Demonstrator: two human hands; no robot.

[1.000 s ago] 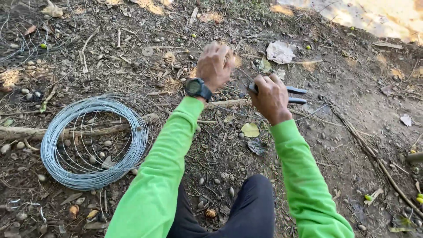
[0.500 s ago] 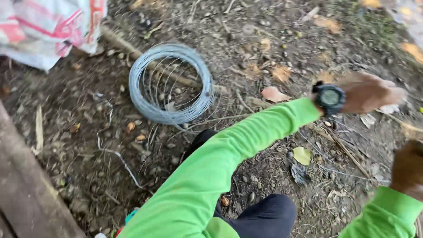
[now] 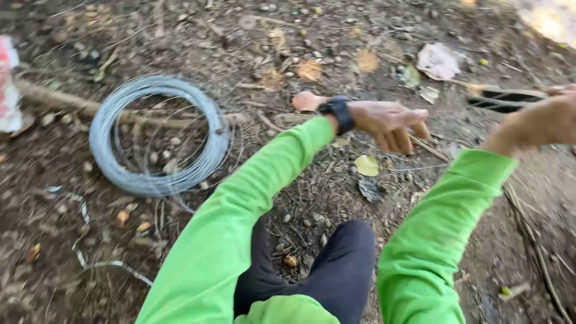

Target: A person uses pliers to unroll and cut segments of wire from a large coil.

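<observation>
My left hand [image 3: 393,123] hovers palm down over the dirt, fingers bent and slightly apart, with nothing visible in it. A black watch [image 3: 339,114] sits on its wrist. My right hand [image 3: 540,123] is at the right edge, blurred, closed around black-handled pliers [image 3: 507,99] that point left. A coil of grey wire [image 3: 159,135] lies on the ground to the left, well apart from both hands. Both arms wear bright green sleeves [image 3: 240,222], and a knee in dark trousers [image 3: 336,264] shows between them.
The ground is bare dirt with twigs, pebbles and dry leaves. A long stick [image 3: 66,103] runs under the coil. A white and red sack [image 3: 7,84] lies at the left edge, and a loose wire scrap [image 3: 90,252] curls at lower left.
The view swung left and partly back. My left hand lifted off the ground and loosened. My right hand moved out to the right with the pliers.
</observation>
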